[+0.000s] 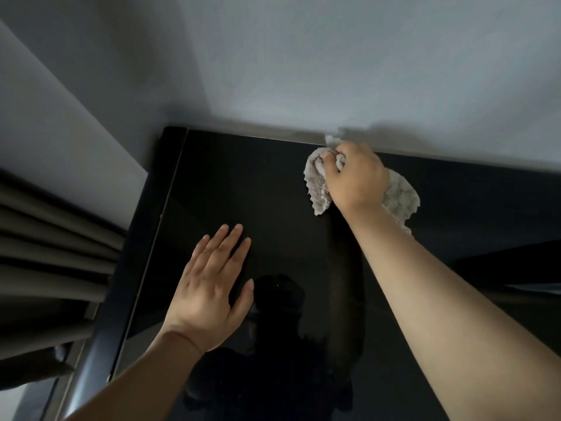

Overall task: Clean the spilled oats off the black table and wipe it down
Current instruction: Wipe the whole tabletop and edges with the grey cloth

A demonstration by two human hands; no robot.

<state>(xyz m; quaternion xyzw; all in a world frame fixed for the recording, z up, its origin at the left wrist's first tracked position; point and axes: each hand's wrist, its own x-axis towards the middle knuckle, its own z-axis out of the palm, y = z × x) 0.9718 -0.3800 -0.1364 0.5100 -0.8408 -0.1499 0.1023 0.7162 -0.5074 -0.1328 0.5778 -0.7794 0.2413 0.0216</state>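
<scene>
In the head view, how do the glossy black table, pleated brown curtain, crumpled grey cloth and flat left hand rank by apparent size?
1. glossy black table
2. pleated brown curtain
3. flat left hand and crumpled grey cloth: not ranked. The hand is nearer the camera, and the gripping right hand hides part of the cloth.

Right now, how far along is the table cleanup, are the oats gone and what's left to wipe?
No oats show on the black table, so that part looks done. In hand: the right hand grips a cloth at the far edge, while the left hand rests flat on the top. Left: probably the rest of the surface, though wiped areas cannot be told apart.
</scene>
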